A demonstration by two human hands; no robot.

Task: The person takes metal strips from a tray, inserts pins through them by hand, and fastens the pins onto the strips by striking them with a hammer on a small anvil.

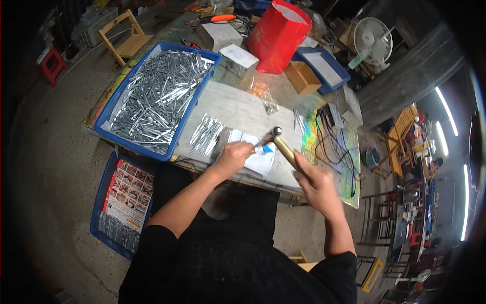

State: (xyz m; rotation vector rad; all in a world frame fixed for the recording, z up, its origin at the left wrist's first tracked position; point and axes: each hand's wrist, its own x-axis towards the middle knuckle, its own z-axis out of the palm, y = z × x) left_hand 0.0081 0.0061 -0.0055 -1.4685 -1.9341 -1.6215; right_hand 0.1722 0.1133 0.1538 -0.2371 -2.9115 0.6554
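My right hand (318, 185) is closed round the handle of a ball-headed hammer (286, 151), its metal head up and to the left. Just left of that head, my left hand (234, 157) pinches a thin metal strip (260, 144), partly covered by the fingers. Whether the hammer touches the strip, I cannot tell. Below them lies white paper (260, 163) with a small blue patch (267, 149). A pile of similar metal strips (206, 134) lies on the table beside my left hand.
A blue tray (216, 57) heaped with metal strips stands at left; a lower blue bin (96, 213) holds printed paper and more strips. Black cables (329, 131) lie on the right. Behind are a red bag (276, 43), a cardboard box (302, 78) and a fan (372, 38).
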